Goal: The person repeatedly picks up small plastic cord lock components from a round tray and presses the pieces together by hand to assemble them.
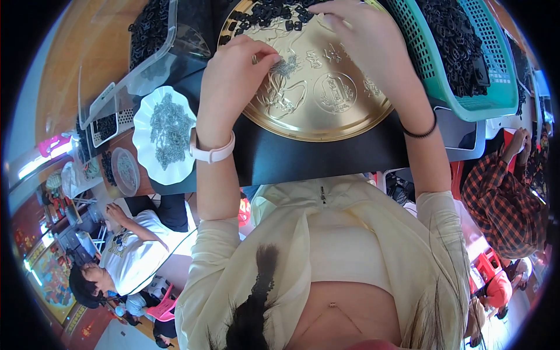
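A round gold tray (373,111) with raised patterns lies on the dark tabletop in front of me. Over its left part, my left hand (233,76) has thumb and fingers pinched together beside a small heap of thin silver metal pins (284,66). Whatever sits in that pinch is too small to make out. Across the tray's far side spread several small black plastic pieces (265,14). My right hand (364,38) reaches over the tray from the right, its fingers drawn together at the edge of those pieces. What its fingertips hold is not clear.
Left of the tray stands a white scalloped dish (142,137) full of silver pins. A green perforated basket (490,108) of black parts stands at the right. Clear plastic bins (169,44) hold more black parts at the left. Other people sit on both sides.
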